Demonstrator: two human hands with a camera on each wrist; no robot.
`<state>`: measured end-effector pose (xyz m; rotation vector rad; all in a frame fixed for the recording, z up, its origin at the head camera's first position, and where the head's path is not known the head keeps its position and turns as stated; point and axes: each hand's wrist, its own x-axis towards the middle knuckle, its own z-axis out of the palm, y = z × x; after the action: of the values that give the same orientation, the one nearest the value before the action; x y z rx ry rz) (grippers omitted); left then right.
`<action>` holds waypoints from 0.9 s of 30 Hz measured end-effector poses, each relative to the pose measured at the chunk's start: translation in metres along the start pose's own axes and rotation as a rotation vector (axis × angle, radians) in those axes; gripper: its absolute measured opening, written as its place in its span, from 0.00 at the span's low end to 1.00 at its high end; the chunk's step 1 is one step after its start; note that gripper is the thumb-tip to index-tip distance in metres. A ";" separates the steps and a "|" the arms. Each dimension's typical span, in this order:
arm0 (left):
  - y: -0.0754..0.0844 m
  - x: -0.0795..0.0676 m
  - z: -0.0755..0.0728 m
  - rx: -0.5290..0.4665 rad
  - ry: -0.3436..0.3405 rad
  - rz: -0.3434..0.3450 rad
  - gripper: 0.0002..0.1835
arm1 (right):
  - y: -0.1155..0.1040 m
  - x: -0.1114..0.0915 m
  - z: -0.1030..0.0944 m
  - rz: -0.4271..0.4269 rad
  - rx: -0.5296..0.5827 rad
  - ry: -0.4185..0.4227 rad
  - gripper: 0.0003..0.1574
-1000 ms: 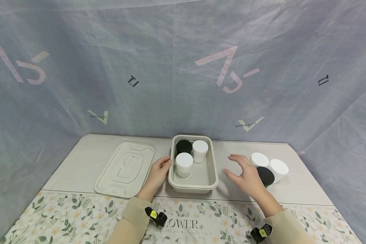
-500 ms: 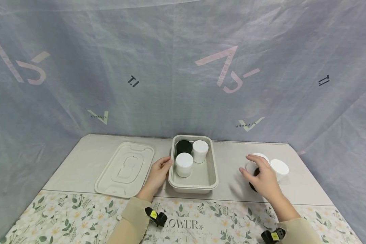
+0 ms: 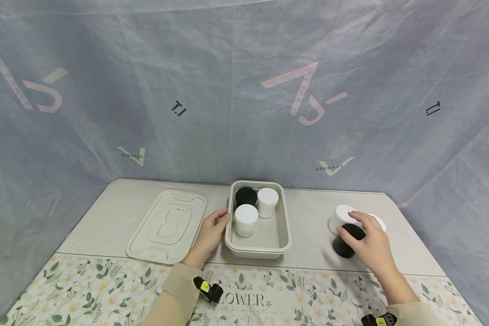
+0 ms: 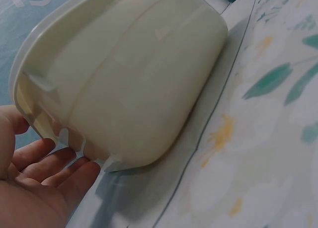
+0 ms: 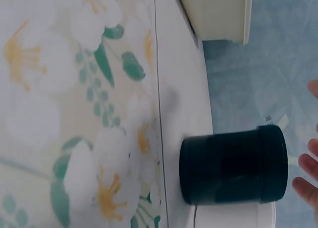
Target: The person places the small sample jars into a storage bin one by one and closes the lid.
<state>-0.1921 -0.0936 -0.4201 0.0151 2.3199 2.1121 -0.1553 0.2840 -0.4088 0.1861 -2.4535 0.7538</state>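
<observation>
A beige rectangular food container [image 3: 269,242] holds one black-lidded jar [image 3: 246,196] and two white jars [image 3: 267,201]. My left hand [image 3: 211,231] grips its left rim; in the left wrist view the curled fingers [image 4: 52,171] lie against the container's wall [image 4: 134,79]. On the right, my right hand [image 3: 372,244] hovers above a black jar [image 3: 344,249], thumb and fingers spread over its lid. In the right wrist view, the fingertips [image 5: 308,166] stand apart from the black jar [image 5: 233,166]. A white jar [image 3: 342,218] stands behind it, and another white jar [image 3: 378,222] is mostly hidden by the hand.
The container's flat beige lid [image 3: 167,226] lies on the table at left. A floral mat [image 3: 118,294] covers the front of the table. Grey-blue curtain [image 3: 212,90] hangs behind and at both sides.
My right hand has moved right, from the space beside the container to above the black jar. The left hand and container have stayed in place.
</observation>
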 end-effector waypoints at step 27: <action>-0.032 0.018 0.000 0.001 0.017 -0.009 0.21 | 0.012 -0.009 -0.006 0.169 -0.158 -0.123 0.37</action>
<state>-0.2101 -0.0959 -0.4519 -0.0134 2.3252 2.1155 -0.1480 0.2968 -0.4153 -0.0368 -2.6576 0.6308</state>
